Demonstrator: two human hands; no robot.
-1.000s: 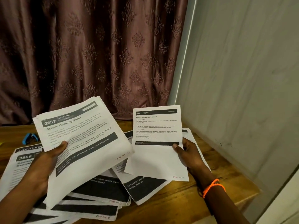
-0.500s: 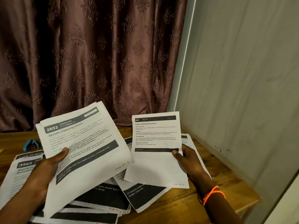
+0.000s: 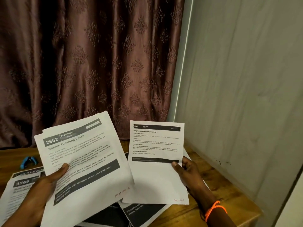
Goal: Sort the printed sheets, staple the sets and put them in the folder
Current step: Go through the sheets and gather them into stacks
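The left hand (image 3: 44, 187) grips a small stack of sheets (image 3: 85, 163) headed "2652 Screen Cleaning Check", thumb pressed across the printed face, fingers hidden behind. The stack is held up off the table, its long axis tilted so the top edge leans up and to the right; the text lines climb toward the right. A second page edge peeks out behind its upper left corner.

The right hand (image 3: 188, 172) pinches a single sheet (image 3: 155, 163) headed "3561 Prepare bedtime environment" by its right edge, thumb on the front near the lower black bar. This page stands nearly upright, long axis running top to bottom, heading at the top. Its left edge lies just beside the stack's right edge.

Under both, more printed pages (image 3: 21, 190) lie fanned on the wooden table (image 3: 229, 202), one numbered "3565" at the left. A blue stapler (image 3: 28, 161) sits on the table to the far left. An orange bracelet (image 3: 214, 209) circles the right wrist. A brown patterned curtain (image 3: 91, 66) hangs behind.
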